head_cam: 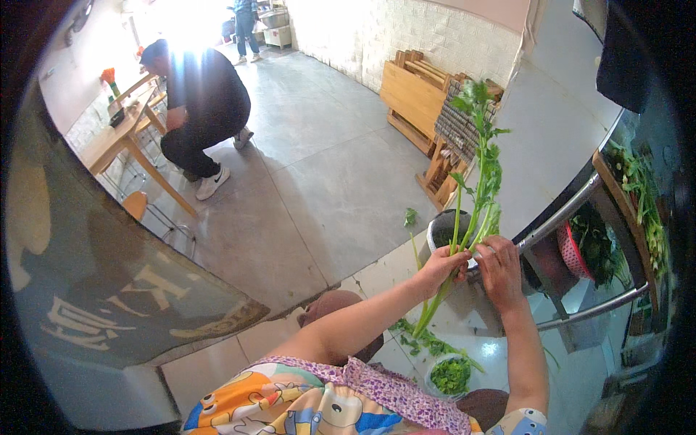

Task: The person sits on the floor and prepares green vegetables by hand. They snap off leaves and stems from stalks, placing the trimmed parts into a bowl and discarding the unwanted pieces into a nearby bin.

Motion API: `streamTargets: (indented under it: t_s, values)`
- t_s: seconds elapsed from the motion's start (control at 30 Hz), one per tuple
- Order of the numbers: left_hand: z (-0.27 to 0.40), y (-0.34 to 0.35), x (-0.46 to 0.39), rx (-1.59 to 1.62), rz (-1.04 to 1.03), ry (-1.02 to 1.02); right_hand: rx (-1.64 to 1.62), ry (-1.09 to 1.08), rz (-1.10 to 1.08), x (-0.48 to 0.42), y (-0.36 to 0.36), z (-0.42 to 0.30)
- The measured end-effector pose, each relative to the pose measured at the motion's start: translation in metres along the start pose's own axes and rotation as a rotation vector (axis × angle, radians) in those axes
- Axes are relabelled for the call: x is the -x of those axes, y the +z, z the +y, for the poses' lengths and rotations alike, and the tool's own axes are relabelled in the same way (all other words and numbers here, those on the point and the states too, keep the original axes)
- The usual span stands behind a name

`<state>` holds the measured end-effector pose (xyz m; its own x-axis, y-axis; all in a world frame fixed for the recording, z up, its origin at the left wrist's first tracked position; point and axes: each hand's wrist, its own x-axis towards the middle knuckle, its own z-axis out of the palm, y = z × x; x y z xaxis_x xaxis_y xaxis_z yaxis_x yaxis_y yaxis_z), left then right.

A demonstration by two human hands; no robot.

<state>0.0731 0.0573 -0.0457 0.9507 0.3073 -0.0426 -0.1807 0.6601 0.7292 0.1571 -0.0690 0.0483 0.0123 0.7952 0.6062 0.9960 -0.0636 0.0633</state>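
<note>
My left hand (447, 268) grips a bunch of long green celery stalks (472, 217), with the leafy tops pointing away from me and the cut ends toward my lap. Close beside it, my right hand (499, 272) has its fingers bent around a side stem with leaves at the bunch's right edge. Beneath the hands stands a dark bin (447, 225) with a pale liner at its rim; the hands and stalks hide part of it. Nearer me, a small clear container (450, 375) holds green leaves. More loose celery stems and leaves (429, 341) lie on the tiles.
A metal-framed rack (587, 315) stands on the right, with a red basket (575, 250) of greens and spring onions above. Folded wooden furniture (410, 103) leans against the wall. A person (209, 98) crouches by a wooden table (122, 133); another person (246, 27) stands far back.
</note>
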Motion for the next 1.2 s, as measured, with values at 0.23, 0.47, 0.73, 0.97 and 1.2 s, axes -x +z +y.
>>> streamTargets:
  t_s: [0.23, 0.47, 0.73, 0.97, 1.2]
  values:
    - [0.004, 0.007, 0.004, -0.058, -0.010, -0.059, 0.022, -0.018, -0.050, -0.001, 0.005, 0.011]
    - [0.005, 0.013, 0.007, -0.055, 0.015, -0.088, -0.016, -0.016, -0.117, 0.006, 0.002, 0.010]
    - [-0.007, 0.020, 0.003, -0.262, 0.091, -0.050, 0.264, 0.076, -0.230, 0.022, 0.005, 0.001]
    - [-0.009, 0.031, 0.007, -0.070, 0.139, -0.061, 0.240, 0.837, 0.022, 0.018, -0.021, 0.083]
    - [-0.017, 0.037, 0.011, -0.153, 0.051, -0.144, -0.520, 0.724, 0.137, 0.044, -0.034, 0.090]
